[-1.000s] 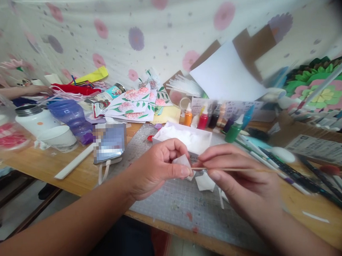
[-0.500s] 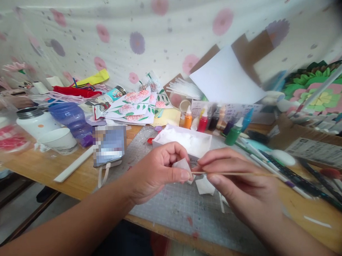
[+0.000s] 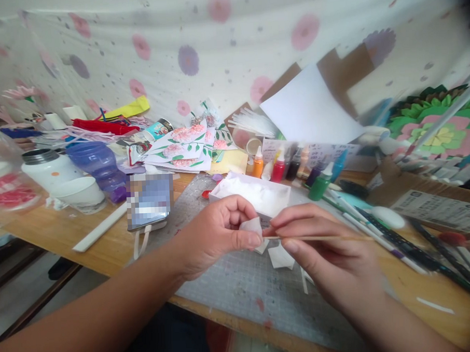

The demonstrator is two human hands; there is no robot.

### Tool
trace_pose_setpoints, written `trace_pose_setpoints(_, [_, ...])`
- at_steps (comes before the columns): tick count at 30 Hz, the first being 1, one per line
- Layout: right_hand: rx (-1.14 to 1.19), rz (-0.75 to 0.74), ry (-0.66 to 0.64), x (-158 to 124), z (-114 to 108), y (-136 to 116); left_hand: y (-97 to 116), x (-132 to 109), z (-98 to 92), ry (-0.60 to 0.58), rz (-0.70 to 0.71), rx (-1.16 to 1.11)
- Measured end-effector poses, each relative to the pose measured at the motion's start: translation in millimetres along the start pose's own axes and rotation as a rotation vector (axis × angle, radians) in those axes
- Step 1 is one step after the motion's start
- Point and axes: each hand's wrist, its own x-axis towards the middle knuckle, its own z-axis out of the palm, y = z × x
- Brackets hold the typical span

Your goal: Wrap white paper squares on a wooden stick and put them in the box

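Observation:
In the middle of the head view, my left hand point(image 3: 222, 233) is closed, pinching a small piece of white paper point(image 3: 251, 226) between thumb and fingers. My right hand point(image 3: 327, 244) grips a thin wooden stick point(image 3: 315, 238), which lies nearly level. The stick's left end meets the paper at my left fingertips; the exact contact is hidden. On the grey cutting mat point(image 3: 232, 290) beneath lie more white paper pieces point(image 3: 281, 256). Just behind my hands stands a white box point(image 3: 255, 193) with fluffy white material inside.
A phone point(image 3: 150, 203) with a cable lies left of my hands, near a paper cup point(image 3: 78, 193). Paint bottles point(image 3: 278, 168) line up behind the box. Brushes and pens point(image 3: 393, 241) and a cardboard box point(image 3: 426, 199) lie at right. Painted flower sheets point(image 3: 183, 147) rest at the back.
The paper piece in my left hand has tilted slightly and looks more curled around the stick's end. Both hands hold almost the same place.

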Motion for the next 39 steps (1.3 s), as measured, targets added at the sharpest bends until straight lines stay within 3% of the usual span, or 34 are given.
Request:
trace_pose_setpoints(13, [0.009,0.034,0.015,-1,2,4,-3,3,-1.7,0.042,0.016,0.093])
trace_pose_setpoints(15, [0.004,0.05,0.038,-1,2,6,-4,4,-3.5,0.108,0.09,0.175])
trace_pose_setpoints(18, [0.014,0.088,0.1,-2,4,12,-1,3,-5.0,0.302,0.342,0.452])
trace_pose_setpoints(21, [0.074,0.128,0.163,-3,6,18,3,0,-1.3,0.315,0.516,0.769])
trace_pose_setpoints(25, [0.135,0.167,0.191,-5,8,22,5,0,8.6,0.281,0.457,0.897])
trace_pose_setpoints(33, [0.179,0.209,0.213,-3,8,29,4,9,11.6,0.346,0.306,0.767])
trace_pose_setpoints(36, [0.17,0.226,0.225,-1,6,34,4,12,10.2,0.388,0.303,0.76])
trace_pose_setpoints(39, [0.189,0.256,0.232,-1,6,36,2,13,11.4,0.345,0.327,0.772])
